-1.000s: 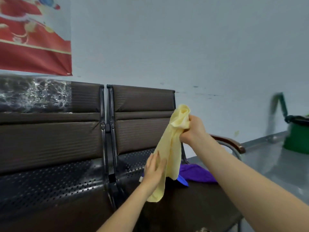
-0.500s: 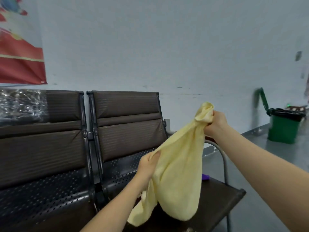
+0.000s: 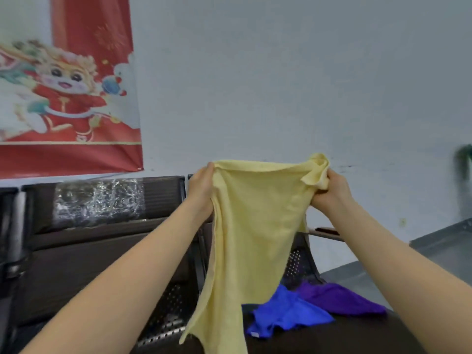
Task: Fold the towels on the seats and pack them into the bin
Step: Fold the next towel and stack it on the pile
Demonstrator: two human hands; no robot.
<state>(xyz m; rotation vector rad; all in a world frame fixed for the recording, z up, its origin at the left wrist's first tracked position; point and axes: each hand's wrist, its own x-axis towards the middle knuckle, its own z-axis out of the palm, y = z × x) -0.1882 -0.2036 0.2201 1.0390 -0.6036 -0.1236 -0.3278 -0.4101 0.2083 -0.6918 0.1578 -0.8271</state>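
A poster (image 3: 69,98) hangs on the wall at left above the bench (image 3: 84,251). The left hand (image 3: 201,190) grips one top corner of the yellow towel (image 3: 252,231), which hangs spread in the air; the right hand (image 3: 332,192) pinches the other, bunched corner. Blue towel (image 3: 286,312) and purple towel (image 3: 342,298) lie crumpled on the seat.

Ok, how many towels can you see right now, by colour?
Yellow towel: 1, held up by the left hand and right hand
Blue towel: 1, on the seat
Purple towel: 1, on the seat
Total: 3
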